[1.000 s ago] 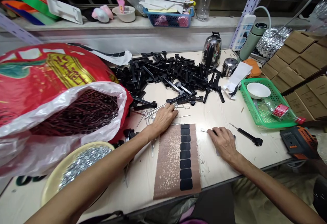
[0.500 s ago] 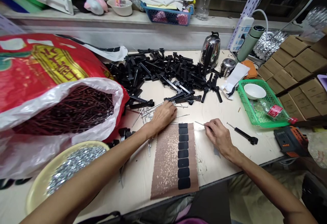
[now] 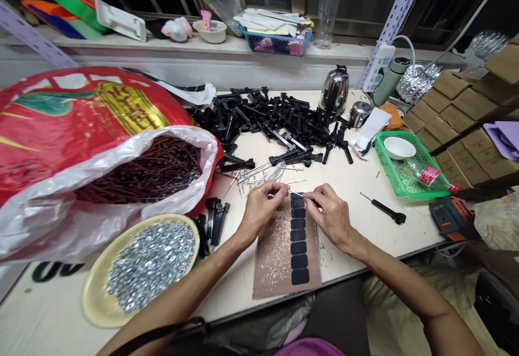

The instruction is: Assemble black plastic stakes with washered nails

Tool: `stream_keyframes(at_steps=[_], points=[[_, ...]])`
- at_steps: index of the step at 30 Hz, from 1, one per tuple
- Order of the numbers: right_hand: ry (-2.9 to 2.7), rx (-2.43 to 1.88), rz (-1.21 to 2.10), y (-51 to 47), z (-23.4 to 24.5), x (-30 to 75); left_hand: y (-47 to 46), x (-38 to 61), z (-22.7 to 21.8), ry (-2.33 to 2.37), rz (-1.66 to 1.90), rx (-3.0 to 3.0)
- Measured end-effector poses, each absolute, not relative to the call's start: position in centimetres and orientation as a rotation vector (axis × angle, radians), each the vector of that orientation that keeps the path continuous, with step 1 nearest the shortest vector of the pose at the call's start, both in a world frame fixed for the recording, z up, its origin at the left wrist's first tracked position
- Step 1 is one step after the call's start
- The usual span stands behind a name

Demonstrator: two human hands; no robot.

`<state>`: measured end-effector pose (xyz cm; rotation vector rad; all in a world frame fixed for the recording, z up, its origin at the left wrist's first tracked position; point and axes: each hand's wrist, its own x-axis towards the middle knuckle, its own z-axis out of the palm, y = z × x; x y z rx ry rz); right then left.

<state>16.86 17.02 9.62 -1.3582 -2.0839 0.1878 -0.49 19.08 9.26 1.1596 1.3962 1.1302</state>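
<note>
My right hand point(image 3: 330, 212) pinches a thin metal rod point(image 3: 295, 193) above the top of a brown sheet point(image 3: 271, 269). Facing it, my left hand point(image 3: 263, 207) has its thumb and fingertips pressed together at the rod's left end; whatever lies between them is too small to make out. A column of black rounded pads point(image 3: 300, 261) runs down the sheet under the hands. Just beyond are loose silvery rods point(image 3: 253, 175). To the right lies a black handle piece point(image 3: 385, 210) with a thin rod sticking out of it.
A heap of black plastic pieces point(image 3: 279, 115) spreads across the back. On the left are a red sack point(image 3: 52, 145) of dark rods and a yellow bowl point(image 3: 95, 304) of metal washers. A green basket point(image 3: 395, 185), steel kettle point(image 3: 334, 88) and cardboard boxes point(image 3: 472, 104) stand right.
My left hand has come back from the loose rods to meet the right. The right hand has moved left with its rod, over the sheet. The view has shifted slightly.
</note>
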Motion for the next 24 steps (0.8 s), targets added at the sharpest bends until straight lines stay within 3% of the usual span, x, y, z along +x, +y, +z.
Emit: stream_keyframes(at_steps=[16,24], points=[[-2.164,-1.329,-0.311,15.1,11.0,15.1,17.4,-1.3,9.9,1.19,1.18,0.81],[-2.212,-1.297,-0.387,14.6,10.6,15.3,17.3,-1.5,9.6,1.086,1.061,0.673]])
